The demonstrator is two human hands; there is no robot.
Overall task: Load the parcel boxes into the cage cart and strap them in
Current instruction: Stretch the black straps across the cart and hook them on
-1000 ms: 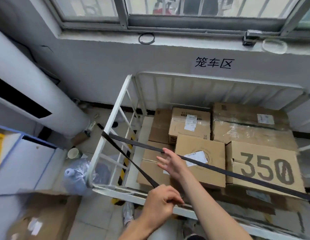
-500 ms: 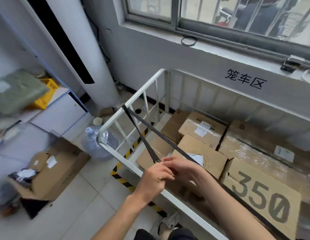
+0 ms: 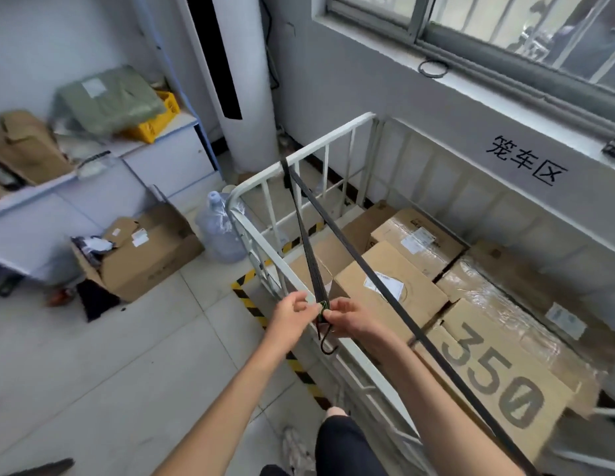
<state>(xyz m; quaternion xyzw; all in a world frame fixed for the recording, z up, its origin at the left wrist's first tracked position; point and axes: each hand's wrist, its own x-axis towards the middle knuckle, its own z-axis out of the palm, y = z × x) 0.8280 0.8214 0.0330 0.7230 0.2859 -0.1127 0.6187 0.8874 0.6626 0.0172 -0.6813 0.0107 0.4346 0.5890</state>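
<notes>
— Where is the strap?

— The strap [image 3: 306, 242] runs from the top rail of the cage cart [image 3: 330, 140] down to you. Your left hand [image 3: 294, 314] and your right hand [image 3: 354, 321] both pinch its end, just over the near rail. Each grip is clamped on the strap, fingers and thumb pressed tight. The hook [image 3: 326, 348] hangs just under your fingers.

— How will it feel?

— I think it is light, soft and stretchy. It looks pulled tight, so it may snap back if you let go. Hold the thick end right by the hook. Do not hold the thin wire hook itself, because it could slip or poke you.

— And the parcel boxes?

— The parcel boxes [image 3: 419, 297] sit down inside the cart, close together. They are cardboard, so they are stiff but easy to dent. One is wrapped in shiny film and may be slippy.

— How many of each?

— Two hands, one hook, one cart. Two black lines leave the top rail, a short one to your hands and a long one across the boxes. I cannot tell if they are one strap or two. I count seven box tops, and more may hide below.
</notes>
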